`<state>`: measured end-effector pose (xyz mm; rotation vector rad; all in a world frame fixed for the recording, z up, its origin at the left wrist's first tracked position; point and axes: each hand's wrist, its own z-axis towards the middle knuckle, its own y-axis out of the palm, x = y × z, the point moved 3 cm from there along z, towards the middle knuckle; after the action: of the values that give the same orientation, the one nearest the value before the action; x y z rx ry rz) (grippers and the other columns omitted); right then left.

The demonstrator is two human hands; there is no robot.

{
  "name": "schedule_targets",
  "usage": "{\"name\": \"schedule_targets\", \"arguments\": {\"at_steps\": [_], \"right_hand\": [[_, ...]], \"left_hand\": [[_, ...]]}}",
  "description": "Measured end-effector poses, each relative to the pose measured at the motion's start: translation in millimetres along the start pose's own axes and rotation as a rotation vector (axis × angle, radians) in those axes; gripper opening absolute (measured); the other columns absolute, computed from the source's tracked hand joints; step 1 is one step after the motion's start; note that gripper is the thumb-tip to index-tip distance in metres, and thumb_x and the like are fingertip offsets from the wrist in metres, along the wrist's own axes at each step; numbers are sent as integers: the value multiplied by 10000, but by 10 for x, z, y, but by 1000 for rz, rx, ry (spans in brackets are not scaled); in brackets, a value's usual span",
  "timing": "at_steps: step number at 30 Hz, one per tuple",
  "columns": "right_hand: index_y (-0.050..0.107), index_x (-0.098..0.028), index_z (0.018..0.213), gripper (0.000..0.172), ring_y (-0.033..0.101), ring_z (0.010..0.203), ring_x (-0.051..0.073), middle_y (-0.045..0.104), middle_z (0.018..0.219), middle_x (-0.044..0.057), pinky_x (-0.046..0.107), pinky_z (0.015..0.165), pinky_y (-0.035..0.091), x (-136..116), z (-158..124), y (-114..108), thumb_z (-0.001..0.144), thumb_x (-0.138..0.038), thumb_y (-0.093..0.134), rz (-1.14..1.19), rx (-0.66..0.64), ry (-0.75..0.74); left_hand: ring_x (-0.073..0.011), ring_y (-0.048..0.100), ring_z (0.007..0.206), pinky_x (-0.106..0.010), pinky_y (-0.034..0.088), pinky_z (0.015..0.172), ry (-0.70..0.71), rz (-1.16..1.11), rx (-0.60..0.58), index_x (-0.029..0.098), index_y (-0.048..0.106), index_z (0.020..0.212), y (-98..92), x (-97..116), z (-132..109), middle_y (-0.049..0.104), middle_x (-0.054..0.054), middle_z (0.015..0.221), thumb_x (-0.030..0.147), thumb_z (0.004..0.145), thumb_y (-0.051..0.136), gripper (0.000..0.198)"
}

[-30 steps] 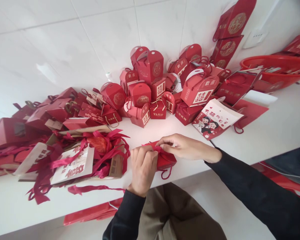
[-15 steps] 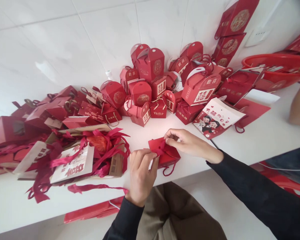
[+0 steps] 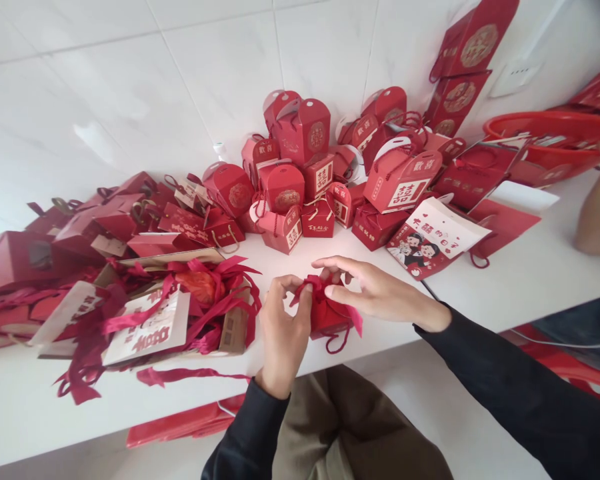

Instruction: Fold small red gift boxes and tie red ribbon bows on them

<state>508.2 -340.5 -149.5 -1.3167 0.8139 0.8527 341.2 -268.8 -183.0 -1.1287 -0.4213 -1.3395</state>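
Observation:
A small red gift box [image 3: 333, 323] with a cord handle loop lies at the table's front edge, between my hands. On its top is a crimson ribbon [image 3: 317, 285], gathered into loops, with one tail hanging at the right side. My left hand [image 3: 285, 320] pinches the ribbon from the left between thumb and fingers. From the right, my right hand [image 3: 363, 287] reaches over the box, its thumb and fingers apart around the ribbon's loops. Whether its fingertips touch the ribbon I cannot tell.
An open carton [image 3: 233, 327] full of ribbons stands left, with a printed white card [image 3: 147, 327] on it. Several red gift boxes [image 3: 303, 133] are heaped along the wall. A red basin [image 3: 540, 123] and another person's arm [image 3: 597, 207] are at the right.
My right hand has let go of the ribbon and its fingers have spread. My left hand has risen onto the ribbon's loops, which now stand fuller, with a tail showing at the right.

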Motion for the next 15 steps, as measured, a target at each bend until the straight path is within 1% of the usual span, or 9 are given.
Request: {"name": "schedule_targets", "arguments": {"at_steps": [2, 4, 6, 7, 10, 12, 13, 15], "right_hand": [[581, -213, 1346, 440, 641, 1031, 214, 681, 1163, 59, 343, 926, 510, -13, 10, 3, 939, -357, 664, -15, 17, -34], [630, -192, 1243, 345, 656, 945, 210, 703, 1043, 48, 332, 866, 518, -8, 31, 9, 941, -356, 664, -19, 42, -32], [669, -187, 1126, 230, 662, 882, 202, 715, 973, 37, 312, 795, 517, 4, 55, 2, 970, -349, 621, -1, 88, -10], [683, -188, 1077, 204, 664, 879, 200, 722, 969, 36, 302, 774, 512, 8, 65, -9, 983, -350, 602, 10, 118, -2], [704, -195, 992, 205, 666, 887, 199, 734, 981, 28, 283, 737, 494, 15, 79, -63, 998, -360, 582, 16, 214, 6], [699, -201, 958, 223, 656, 834, 192, 721, 921, 16, 282, 707, 481, 37, 72, -105, 1006, -374, 567, 28, 281, 27], [691, -205, 956, 227, 651, 813, 191, 712, 896, 11, 285, 695, 477, 58, 64, -126, 1007, -385, 562, 42, 319, 44], [673, -213, 972, 221, 653, 821, 199, 707, 902, 14, 296, 701, 482, 114, 45, -165, 1005, -399, 559, 53, 394, 74]], "left_hand": [[-154, 639, 889, -290, 492, 829, -46, -87, -13, 227, 613, 994, 6, 4, 38, 683, -7, 953, 262, 921, 665, 97], [-157, 649, 901, -296, 497, 838, -79, -164, -43, 229, 617, 1045, 4, 25, 68, 690, -16, 972, 286, 912, 685, 161], [-157, 654, 870, -297, 497, 822, -106, -234, -66, 231, 615, 1083, -11, 55, 98, 694, -17, 948, 300, 906, 696, 207], [-156, 654, 858, -295, 497, 815, -118, -267, -68, 231, 615, 1089, -22, 68, 115, 694, -17, 942, 304, 906, 698, 214], [-155, 657, 864, -292, 502, 829, -130, -337, -48, 232, 618, 1078, -54, 91, 177, 686, -20, 958, 306, 905, 696, 204], [-163, 660, 876, -305, 506, 853, -123, -342, -46, 235, 610, 1096, -64, 84, 216, 676, -22, 952, 310, 916, 679, 208], [-176, 661, 917, -320, 505, 877, -113, -318, -31, 237, 597, 1135, -73, 76, 230, 674, -34, 982, 313, 922, 667, 237], [-222, 628, 1088, -367, 484, 948, -96, -185, 58, 240, 544, 1239, -118, 56, 234, 647, -88, 1156, 321, 927, 647, 339]]}}
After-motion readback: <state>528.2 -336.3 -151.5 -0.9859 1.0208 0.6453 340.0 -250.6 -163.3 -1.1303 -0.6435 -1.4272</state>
